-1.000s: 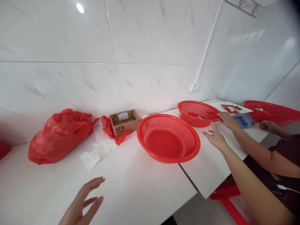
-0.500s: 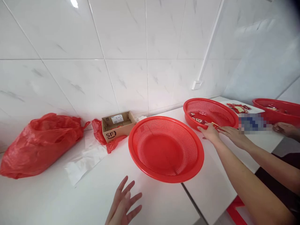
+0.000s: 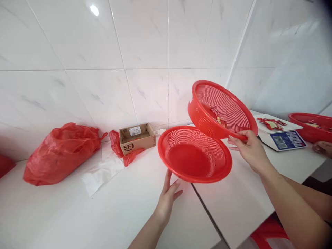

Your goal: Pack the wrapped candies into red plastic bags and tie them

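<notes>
My right hand [image 3: 250,150] is closed on the near rim of a red perforated plastic basket [image 3: 197,116]. That basket is raised and tilted toward the left, its lower edge over the right rear of a second red basket. Small wrapped packets [image 3: 221,121] lie inside it. My left hand [image 3: 167,202] has its fingers apart, with a fingertip touching the underside of the second basket [image 3: 193,160] at its front left rim. No contents show in the second basket.
On the right stand a white digital scale [image 3: 281,140] bearing red packets, another red basket [image 3: 308,119] and a co-worker's hand [image 3: 323,148]. To the left are a cardboard box [image 3: 140,141], a red plastic bag [image 3: 62,152] and white paper [image 3: 98,173]. A seam [image 3: 207,211] divides the tables.
My right hand has lifted and tilted the packet basket leftward. My left hand has reached up to the second basket's rim. The co-worker's arm beside mine has drawn back.
</notes>
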